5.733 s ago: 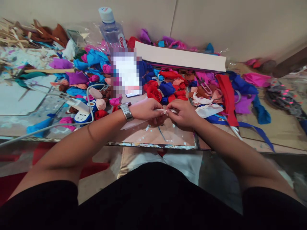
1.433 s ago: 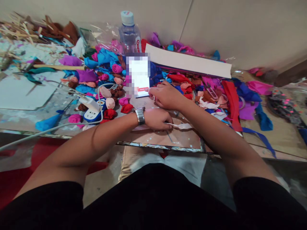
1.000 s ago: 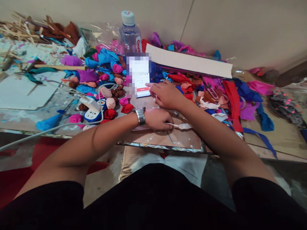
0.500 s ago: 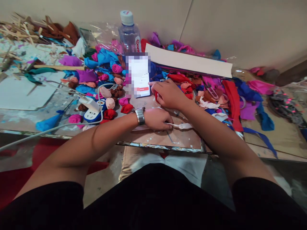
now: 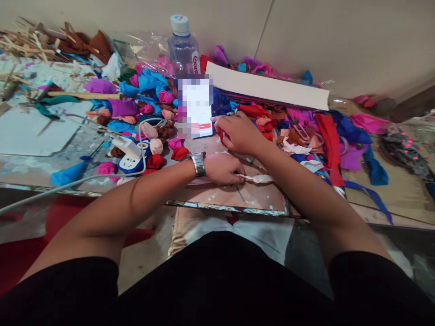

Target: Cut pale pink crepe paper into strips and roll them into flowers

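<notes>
My left hand (image 5: 224,169), with a metal watch (image 5: 198,164) on its wrist, rests low over the table and pinches the end of a twisted pale strip (image 5: 260,179). The strip runs right, toward my right forearm. Above it, my right hand (image 5: 238,132) is at the lower right edge of a lit phone (image 5: 202,108), a fingertip beside the screen. Its index finger is extended and the other fingers are bent; no object shows in it. The phone leans upright in front of a clear bottle (image 5: 183,47), and its screen is partly pixelated.
Crumpled coloured cloth or paper pieces (image 5: 147,81) surround the phone. A power strip (image 5: 131,160) with a white cable lies left. Small scissors (image 5: 299,128) and a red strip (image 5: 329,147) lie right. A long cream board (image 5: 268,86) is behind; wooden sticks (image 5: 30,40) pile at far left.
</notes>
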`<state>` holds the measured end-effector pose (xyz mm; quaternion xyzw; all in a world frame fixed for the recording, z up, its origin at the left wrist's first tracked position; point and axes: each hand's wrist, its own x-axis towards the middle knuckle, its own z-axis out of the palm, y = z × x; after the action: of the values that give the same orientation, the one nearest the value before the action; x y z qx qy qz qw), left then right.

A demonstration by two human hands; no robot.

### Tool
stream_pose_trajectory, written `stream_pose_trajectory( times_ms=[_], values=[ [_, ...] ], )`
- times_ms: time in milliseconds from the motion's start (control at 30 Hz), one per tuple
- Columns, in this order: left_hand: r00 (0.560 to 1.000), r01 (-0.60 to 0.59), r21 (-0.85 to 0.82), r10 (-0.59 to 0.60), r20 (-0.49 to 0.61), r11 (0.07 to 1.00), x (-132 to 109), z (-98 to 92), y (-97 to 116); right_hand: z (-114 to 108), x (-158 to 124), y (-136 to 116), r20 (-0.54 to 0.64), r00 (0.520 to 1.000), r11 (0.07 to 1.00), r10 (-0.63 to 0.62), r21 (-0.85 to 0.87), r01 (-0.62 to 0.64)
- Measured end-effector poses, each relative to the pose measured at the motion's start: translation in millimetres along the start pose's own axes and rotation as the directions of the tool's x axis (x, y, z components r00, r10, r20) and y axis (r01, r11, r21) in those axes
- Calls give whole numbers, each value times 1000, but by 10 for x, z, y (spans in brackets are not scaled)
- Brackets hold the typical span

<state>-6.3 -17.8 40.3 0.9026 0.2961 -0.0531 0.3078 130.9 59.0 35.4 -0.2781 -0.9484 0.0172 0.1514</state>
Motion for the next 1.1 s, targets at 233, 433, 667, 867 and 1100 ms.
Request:
stream_pose_trajectory(
  times_ms=[233, 433, 667, 867, 1100],
  values=[
    [1000, -11, 5, 11, -19, 1000, 7, 17, -13, 44, -3, 17, -10, 1000, 1000, -22, -9, 22],
    [999, -25, 12, 26, -30, 1000, 12, 30, -28, 62, 2, 17, -18, 998, 999, -53, -11, 53],
    [1000, 1, -25, -1, -11, 1000, -8, -3, -9, -137, -21, -38, 23, 1000, 999, -21, 28, 21],
    [996, 65, -266, -77, -37, 962, -9, -22, -17, -346, -308, -16, 61, 998, 987, -4, 159, -6],
    [953, 78, -343, -171, -249, 936, 39, -27, -146, -542, -884, 11, 111, 989, 956, 93, 269, -120]
  ],
)
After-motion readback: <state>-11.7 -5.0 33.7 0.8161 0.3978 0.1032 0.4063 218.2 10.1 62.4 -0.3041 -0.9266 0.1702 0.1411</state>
